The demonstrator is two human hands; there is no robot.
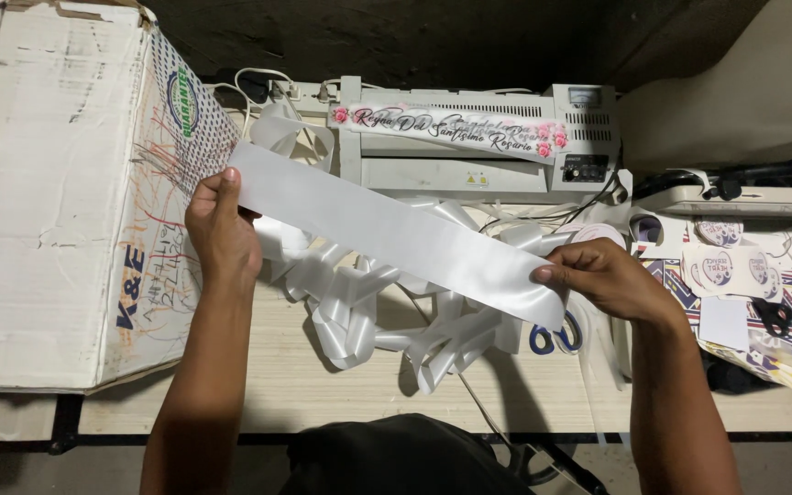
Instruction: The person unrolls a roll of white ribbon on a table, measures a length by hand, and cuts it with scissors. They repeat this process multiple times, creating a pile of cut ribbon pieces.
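A wide white satin ribbon strip [387,229] is stretched flat and slanting between my two hands, above the table. My left hand [220,229] pinches its upper left end beside the cardboard box. My right hand [602,275] pinches its lower right end, thumb on top. Under the strip lies a loose pile of tangled white ribbon [368,316] on the pale wooden table [286,385]. Behind it stands a grey laminating machine [478,147] with a printed, flower-decorated ribbon [451,128] lying across its top.
A large worn white cardboard box [57,192] fills the left side. Round printed stickers [726,268], black scissors [775,316] and patterned sheets lie at the right. White cables [249,87] run behind the machine. A dark bag [396,458] sits below the table's front edge.
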